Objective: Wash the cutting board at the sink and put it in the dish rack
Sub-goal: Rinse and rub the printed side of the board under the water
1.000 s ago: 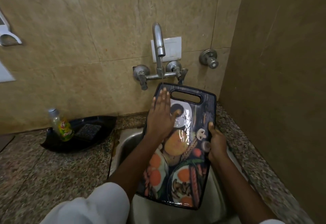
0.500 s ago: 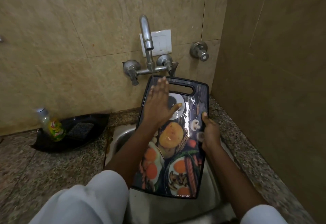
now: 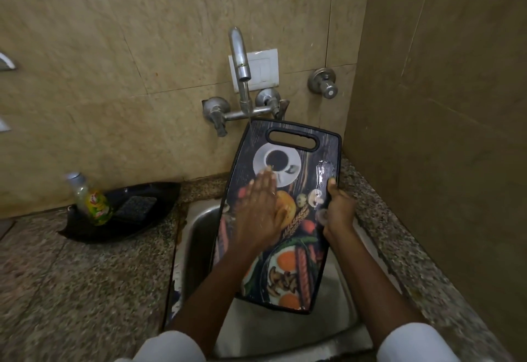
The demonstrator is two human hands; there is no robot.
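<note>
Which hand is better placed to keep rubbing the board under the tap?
The left hand: it lies flat on the cutting board, near the water stream. The right hand grips the board's edge.

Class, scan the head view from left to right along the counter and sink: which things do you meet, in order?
Bottle → black tray → left hand flat on the cutting board → right hand at the board's edge.

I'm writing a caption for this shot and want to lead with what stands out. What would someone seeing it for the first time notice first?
The cutting board printed with coffee and food, propped over the steel sink at centre. The left hand lies flat on its face while the right hand grips its right edge, and a thin stream falls from the tap onto its top corner. To the left, a black dish holds a bottle.
</note>
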